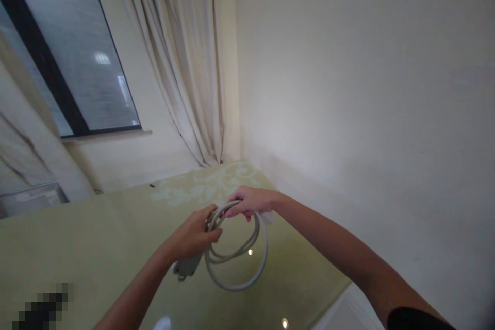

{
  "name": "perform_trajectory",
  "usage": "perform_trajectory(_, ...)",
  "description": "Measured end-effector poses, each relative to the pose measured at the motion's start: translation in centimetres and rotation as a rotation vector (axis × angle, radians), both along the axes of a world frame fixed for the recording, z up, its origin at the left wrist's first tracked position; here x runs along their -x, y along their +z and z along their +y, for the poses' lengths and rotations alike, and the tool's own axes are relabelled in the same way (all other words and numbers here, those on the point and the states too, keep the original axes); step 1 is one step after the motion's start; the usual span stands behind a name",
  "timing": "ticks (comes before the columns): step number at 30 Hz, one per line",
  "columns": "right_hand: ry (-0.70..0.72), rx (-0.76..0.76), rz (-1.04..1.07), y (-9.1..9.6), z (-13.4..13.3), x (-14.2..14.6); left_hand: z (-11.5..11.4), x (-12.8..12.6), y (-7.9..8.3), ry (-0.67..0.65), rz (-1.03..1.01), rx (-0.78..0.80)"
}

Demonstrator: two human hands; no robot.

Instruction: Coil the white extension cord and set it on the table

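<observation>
A pale grey cable [236, 286] hangs in several round loops between my two hands, above the table. The fingers of my left hand [201, 232] are closed around the left side of the coil. Beneath that hand shows the end of a pale grey block [188, 266], which looks like a power strip; the rest of it is hidden. My right hand [247, 201] grips the top of the loops, fingers and thumb pinched together. Just below its wrist is a whitish piece [266, 217], perhaps the plug, too blurred to tell.
The yellow-green table [127, 237] has a glossy top with a pale floral pattern and reflections. A small dark object [152, 185] lies near its far edge. A plain wall [367, 113] borders the right side. Behind are a curtain [189, 62] and a window [93, 51].
</observation>
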State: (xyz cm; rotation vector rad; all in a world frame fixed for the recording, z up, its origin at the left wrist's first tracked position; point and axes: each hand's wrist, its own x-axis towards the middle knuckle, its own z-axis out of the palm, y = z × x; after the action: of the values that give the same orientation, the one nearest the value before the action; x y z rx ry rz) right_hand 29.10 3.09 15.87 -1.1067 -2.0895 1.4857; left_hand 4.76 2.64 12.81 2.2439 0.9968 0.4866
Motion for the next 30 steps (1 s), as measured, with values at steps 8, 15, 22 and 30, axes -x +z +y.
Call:
perform_trajectory(8, -0.114, -0.16, -0.212, -6.3, 2.7, -2.0, 5.0, -2.9, -4.6, 0.012, 0.241, 0.032)
perform_trajectory(15, -0.389, -0.251, -0.562, -10.1, 4.8, -3.8, 4.9, -4.8, -7.4, 0.212, 0.291, -0.328)
perform_trajectory(22, -0.758, -0.213, -0.773, -13.1, 7.4, -8.8, 0.1, -5.0, -16.5, 0.077, 0.183, -0.572)
perform_trajectory(30, -0.973, -0.167, -0.844, -15.1, 7.3, -12.1, -1.5, -4.8, -19.6, 0.113, 0.071, -0.572)
